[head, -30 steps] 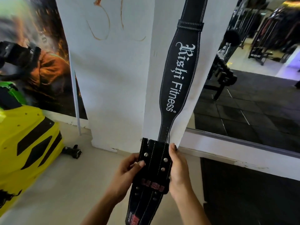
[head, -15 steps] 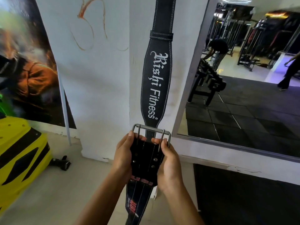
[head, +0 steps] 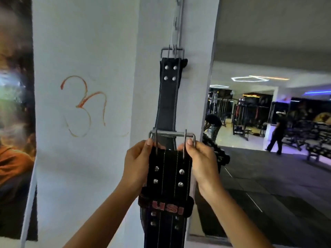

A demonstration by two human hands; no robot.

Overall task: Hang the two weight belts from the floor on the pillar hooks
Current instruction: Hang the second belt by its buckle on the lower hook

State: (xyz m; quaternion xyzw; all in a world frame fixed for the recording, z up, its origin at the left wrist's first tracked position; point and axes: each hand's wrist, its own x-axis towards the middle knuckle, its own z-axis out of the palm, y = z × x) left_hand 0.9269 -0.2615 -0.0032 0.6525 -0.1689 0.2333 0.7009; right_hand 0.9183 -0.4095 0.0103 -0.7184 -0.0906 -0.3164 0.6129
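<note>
**gymrat_a:** Closest to the camera, both hands are on the black leather weight belt with the red USI tag [head: 167,185]. The left hand [head: 137,162] and right hand [head: 201,162] each pinch a top corner just under the steel double-prong buckle [head: 172,136], thumbs in front and fingers wrapped behind. So neither grip is spread; both are pressed onto the leather edges.

**liftlog_b:** Why hold it by the corners instead of mid-strap?

**gymrat_a:** My guess is it keeps the buckle frame standing up and square, with the open loop clear at the top. That loop is what needs to catch a hook. The rest of the belt just dangles straight down between the forearms and out of the bottom of the view.

**liftlog_b:** And the other one?

**gymrat_a:** A bit farther back, the second black stitched leather belt [head: 168,97] already hangs flat on the white pillar [head: 86,158], its own metal buckle [head: 172,53] up top. It looks caught on the grey metal hook strip [head: 176,20] that runs up the pillar face, though the actual hook is hidden behind the buckle. The held belt overlaps its lower part.

**liftlog_b:** So halfway done?

**gymrat_a:** I'd say so. One up, one not yet hooked. It needs to go higher or beside the first. Far right is the gym floor, blurry.
</note>
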